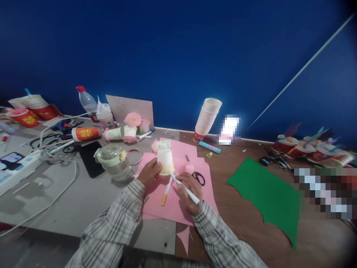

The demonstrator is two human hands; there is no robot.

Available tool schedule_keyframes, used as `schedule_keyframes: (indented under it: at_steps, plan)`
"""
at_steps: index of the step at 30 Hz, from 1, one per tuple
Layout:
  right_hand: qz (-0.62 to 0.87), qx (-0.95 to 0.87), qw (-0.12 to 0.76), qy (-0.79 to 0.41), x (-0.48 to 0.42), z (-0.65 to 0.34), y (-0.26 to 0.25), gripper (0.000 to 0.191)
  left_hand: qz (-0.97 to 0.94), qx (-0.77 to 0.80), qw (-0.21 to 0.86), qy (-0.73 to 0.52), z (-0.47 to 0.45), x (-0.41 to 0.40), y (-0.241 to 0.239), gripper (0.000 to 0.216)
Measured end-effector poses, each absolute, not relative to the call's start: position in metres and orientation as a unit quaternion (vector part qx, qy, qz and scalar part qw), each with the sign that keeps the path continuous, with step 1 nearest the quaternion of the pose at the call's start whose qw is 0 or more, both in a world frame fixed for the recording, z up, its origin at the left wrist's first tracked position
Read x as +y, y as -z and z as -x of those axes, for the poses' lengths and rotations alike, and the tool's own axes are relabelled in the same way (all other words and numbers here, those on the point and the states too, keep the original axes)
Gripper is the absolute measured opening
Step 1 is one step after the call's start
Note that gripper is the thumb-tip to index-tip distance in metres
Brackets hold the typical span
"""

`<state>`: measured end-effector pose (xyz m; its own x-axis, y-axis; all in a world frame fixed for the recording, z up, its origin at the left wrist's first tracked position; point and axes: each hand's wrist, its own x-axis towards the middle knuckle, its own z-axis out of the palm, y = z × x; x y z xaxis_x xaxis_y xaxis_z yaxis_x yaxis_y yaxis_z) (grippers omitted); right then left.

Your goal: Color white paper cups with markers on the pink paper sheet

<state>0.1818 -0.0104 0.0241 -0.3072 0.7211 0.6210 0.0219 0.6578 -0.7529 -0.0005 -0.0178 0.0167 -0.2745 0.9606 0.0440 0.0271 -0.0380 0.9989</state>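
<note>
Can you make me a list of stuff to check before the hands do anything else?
1. Left hand holds the cup: ok.
2. Right hand grips the white pen: ok.
3. White pen's tip really touches the cup: cannot tell; it points at the cup's yellow edge, but contact is unclear.
4. Pink paper lies under the hands: ok.
5. Scissors well away from the hands: not ok; they lie close beside the right hand.
6. Yellow-ended pen has its cap on: cannot tell; too small to see.
</note>
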Motion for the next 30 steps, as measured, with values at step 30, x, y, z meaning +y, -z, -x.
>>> schedule_keyframes:
  at_steps: [30]
  plan:
    - [0.238,-0.769,0.496,-0.325,-0.013,-0.178,-0.02,0.017,-0.391,0.542,0.443,-0.598,-0.006,-0.019,-0.026,0.049]
